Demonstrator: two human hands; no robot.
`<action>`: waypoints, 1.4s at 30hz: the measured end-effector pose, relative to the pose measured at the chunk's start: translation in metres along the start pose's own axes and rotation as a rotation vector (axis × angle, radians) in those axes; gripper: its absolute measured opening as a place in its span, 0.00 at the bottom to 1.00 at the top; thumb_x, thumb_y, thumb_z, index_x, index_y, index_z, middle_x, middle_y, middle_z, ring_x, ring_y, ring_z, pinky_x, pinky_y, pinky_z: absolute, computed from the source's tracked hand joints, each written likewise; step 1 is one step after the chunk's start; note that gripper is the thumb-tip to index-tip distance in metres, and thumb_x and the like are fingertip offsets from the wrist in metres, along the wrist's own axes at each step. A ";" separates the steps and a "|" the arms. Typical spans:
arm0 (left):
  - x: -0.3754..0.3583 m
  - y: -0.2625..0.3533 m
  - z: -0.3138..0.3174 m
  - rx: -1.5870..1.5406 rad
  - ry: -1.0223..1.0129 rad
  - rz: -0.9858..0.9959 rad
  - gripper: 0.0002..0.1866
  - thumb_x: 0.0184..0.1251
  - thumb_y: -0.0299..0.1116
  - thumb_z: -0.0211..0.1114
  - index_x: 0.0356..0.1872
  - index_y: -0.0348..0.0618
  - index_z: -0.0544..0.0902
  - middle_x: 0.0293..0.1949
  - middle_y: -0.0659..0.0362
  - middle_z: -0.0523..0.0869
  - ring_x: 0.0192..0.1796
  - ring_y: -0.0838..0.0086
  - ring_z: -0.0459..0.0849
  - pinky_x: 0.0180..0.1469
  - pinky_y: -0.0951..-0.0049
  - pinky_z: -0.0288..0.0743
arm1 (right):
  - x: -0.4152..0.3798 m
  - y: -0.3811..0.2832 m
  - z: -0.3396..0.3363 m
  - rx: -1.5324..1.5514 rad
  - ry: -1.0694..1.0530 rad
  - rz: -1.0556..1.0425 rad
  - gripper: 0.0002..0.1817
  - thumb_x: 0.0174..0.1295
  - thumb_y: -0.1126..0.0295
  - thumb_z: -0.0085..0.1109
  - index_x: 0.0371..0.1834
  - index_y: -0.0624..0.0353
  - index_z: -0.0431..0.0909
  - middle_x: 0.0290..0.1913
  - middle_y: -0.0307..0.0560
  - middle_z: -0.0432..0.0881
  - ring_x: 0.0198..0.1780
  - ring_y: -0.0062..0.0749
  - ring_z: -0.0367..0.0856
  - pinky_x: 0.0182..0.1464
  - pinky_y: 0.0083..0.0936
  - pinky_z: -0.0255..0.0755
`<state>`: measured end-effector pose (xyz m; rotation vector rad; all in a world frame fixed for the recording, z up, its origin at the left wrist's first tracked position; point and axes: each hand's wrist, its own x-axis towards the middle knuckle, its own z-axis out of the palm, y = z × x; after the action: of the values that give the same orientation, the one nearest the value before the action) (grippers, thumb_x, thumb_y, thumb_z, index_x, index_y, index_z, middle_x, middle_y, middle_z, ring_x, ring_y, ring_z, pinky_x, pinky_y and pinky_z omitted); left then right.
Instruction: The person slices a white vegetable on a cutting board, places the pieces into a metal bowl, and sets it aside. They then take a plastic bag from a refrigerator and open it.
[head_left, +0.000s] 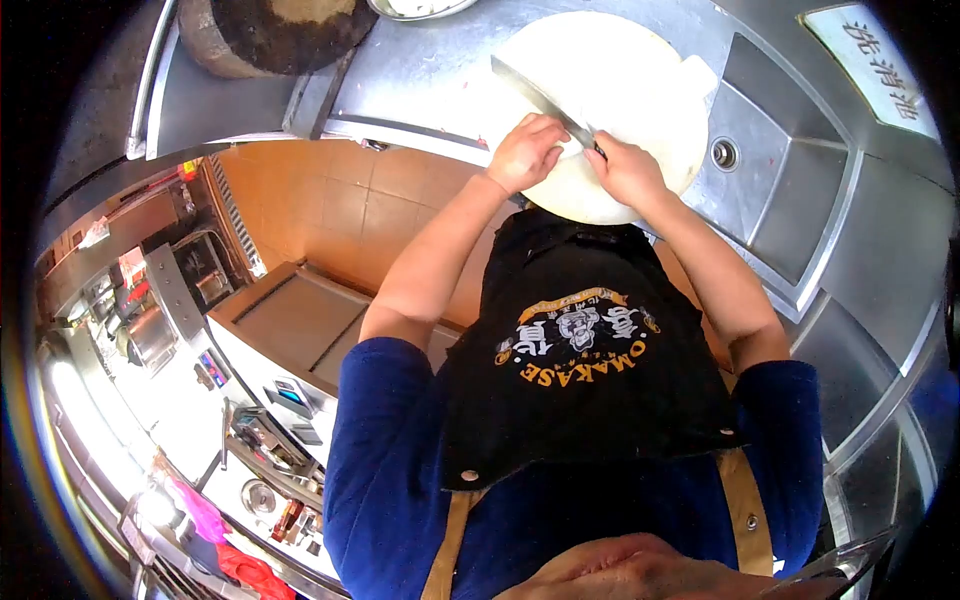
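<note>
My right hand (628, 172) is wrapped round the dark handle of a kitchen knife (540, 95). The long blade points away to the upper left, over a round white cutting board (645, 80). Close beside the blade, near the board's left edge, my left hand (527, 153) has its fingers curled and bunched downward. Whatever lies under those fingers is hidden, and the glare on the board washes out anything pale there.
A steel sink (790, 190) with a drain lies right of the board. On the steel counter (420, 90) to the left stand a thick round wooden block (270, 45) and part of a metal bowl (420, 8). Behind on the left is a cabinet (290, 320).
</note>
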<state>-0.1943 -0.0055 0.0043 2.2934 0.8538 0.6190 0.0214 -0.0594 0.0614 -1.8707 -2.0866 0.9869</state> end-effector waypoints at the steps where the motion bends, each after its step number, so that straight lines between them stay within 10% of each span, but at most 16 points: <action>1: 0.001 -0.001 -0.002 0.005 0.002 0.003 0.15 0.55 0.21 0.70 0.45 0.42 0.82 0.49 0.52 0.82 0.54 0.54 0.79 0.57 0.60 0.76 | 0.006 -0.002 -0.001 -0.002 -0.028 0.026 0.16 0.74 0.54 0.50 0.47 0.55 0.76 0.37 0.55 0.86 0.39 0.56 0.85 0.41 0.49 0.76; 42: -0.029 -0.006 -0.003 -0.046 0.099 -0.070 0.12 0.56 0.22 0.71 0.42 0.41 0.83 0.49 0.52 0.81 0.55 0.54 0.78 0.59 0.60 0.75 | 0.011 -0.029 0.016 -0.031 -0.068 0.029 0.16 0.74 0.54 0.51 0.50 0.56 0.73 0.36 0.57 0.86 0.39 0.58 0.85 0.41 0.51 0.76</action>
<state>-0.2183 -0.0207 -0.0037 2.1971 0.9528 0.7190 -0.0131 -0.0546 0.0622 -1.9137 -2.1303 1.0443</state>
